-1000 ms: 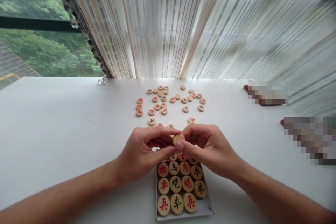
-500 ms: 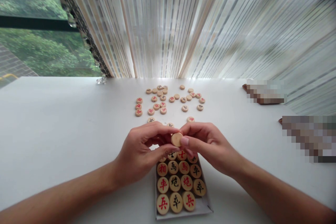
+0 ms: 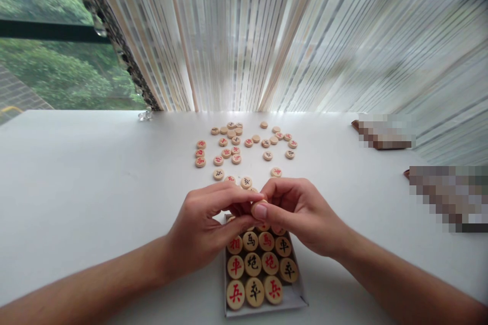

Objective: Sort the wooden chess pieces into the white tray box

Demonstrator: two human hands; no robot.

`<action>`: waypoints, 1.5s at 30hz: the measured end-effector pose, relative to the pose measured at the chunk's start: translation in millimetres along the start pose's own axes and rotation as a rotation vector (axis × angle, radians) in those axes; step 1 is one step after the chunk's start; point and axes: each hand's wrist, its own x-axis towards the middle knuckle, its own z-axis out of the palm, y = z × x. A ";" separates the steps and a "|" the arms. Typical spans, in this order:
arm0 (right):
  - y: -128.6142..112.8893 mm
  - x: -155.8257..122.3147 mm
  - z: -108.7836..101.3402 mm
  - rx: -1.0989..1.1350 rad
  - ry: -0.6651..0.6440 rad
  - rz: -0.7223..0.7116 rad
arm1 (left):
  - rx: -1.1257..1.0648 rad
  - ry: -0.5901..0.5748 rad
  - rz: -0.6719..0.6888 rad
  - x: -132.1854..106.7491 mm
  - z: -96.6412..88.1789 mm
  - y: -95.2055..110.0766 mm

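A round wooden Chinese chess piece (image 3: 254,208) is pinched between my two hands, mostly covered by the fingers. My left hand (image 3: 208,218) grips it from the left, thumb below and fingers above. From the right, my right hand (image 3: 305,216) holds it with the thumb across its face. Under the hands, a shallow white box (image 3: 295,299) holds rows of pieces marked with red and black characters. Its far rows are partly hidden by my fingers. A black-marked piece (image 3: 254,292) lies in the near row, beside a bare corner of the box.
Several loose pieces (image 3: 236,159) are scattered over the white table (image 3: 114,188) beyond my hands, some showing plain faces. Two pixelated brown-edged objects (image 3: 385,132) stand at the right. Striped curtains (image 3: 229,35) hang behind, with a small clear object (image 3: 145,116) near the far edge.
The held piece has turned, and my right thumb now covers most of the plain face that showed before. Both hands stay over the far end of the box.
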 end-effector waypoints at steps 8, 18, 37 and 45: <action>-1.8 -0.4 -0.7 -0.049 0.006 0.005 | -0.039 -0.002 -0.038 0.3 0.0 0.0; 0.9 0.5 -5.3 -0.115 0.037 -0.045 | -0.209 -0.009 -0.143 -0.5 0.2 -2.6; -6.5 -0.7 -13.3 -0.704 0.008 -0.406 | 0.305 0.040 0.366 1.9 -13.4 -14.8; -15.7 -3.1 -13.0 -0.940 -0.073 -0.424 | 0.339 -0.058 0.427 -3.7 -14.1 -21.2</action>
